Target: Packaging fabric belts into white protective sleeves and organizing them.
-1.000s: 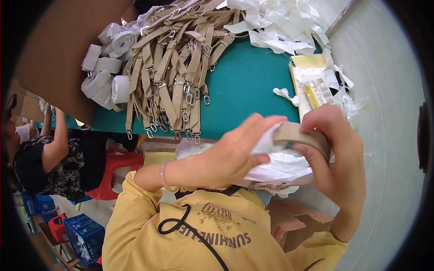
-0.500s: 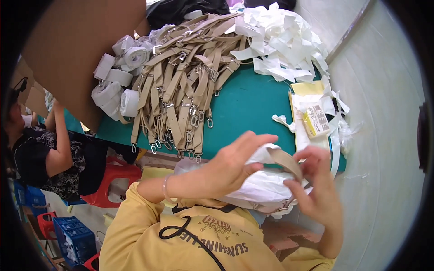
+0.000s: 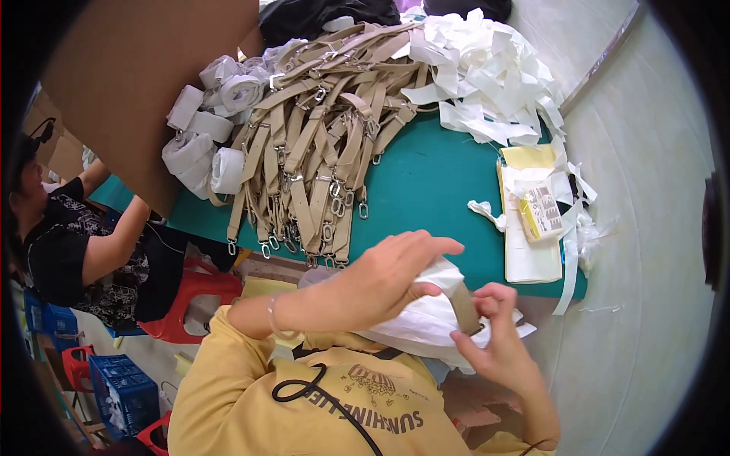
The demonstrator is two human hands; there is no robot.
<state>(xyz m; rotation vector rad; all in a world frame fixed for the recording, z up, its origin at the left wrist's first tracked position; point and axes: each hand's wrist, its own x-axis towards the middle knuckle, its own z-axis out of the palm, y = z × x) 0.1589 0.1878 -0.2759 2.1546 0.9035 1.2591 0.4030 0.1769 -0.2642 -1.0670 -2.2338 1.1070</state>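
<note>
1. Green-topped table (image 3: 433, 182) spans the view from 10 o'clock round to 3 o'clock; clock positions are read from the centre of the view.
2. Beige strap (image 3: 463, 305) found at 4 o'clock, raised off the table at its near side, curving down from a folded white wrapping (image 3: 442, 275) that covers its upper end.
3. Left hand (image 3: 391, 272), at 5 o'clock close to centre: thumb and fingers clamped on the white wrapping. Pale bracelet (image 3: 272, 315) at the wrist.
4. Right hand (image 3: 498, 338), at 4 o'clock: thumb and bent fingers clamped on the strap's lower end.
5. White sheeting (image 3: 422, 319) lies beneath both hands, between the yellow sweatshirt (image 3: 312, 422) and the table edge.
6. Strap pile (image 3: 296, 194) at 11 o'clock: many beige lengths, silver-coloured metal rings hanging at the near ends, some past the table edge.
7. White rolls (image 3: 190, 156) at 10 o'clock, just beside the pile; cardboard panel (image 3: 144, 91) behind them.
8. White strips (image 3: 494, 76) heaped at 1 o'clock.
9. Paper stack (image 3: 532, 262) at 3 o'clock, bearing a yellow-and-white box (image 3: 544, 213); crumpled white scrap (image 3: 487, 215) just beside it.
10. Co-worker (image 3: 99, 235) at 9 o'clock; red stool (image 3: 182, 311) and blue crate (image 3: 125, 395) at 8 o'clock.
</note>
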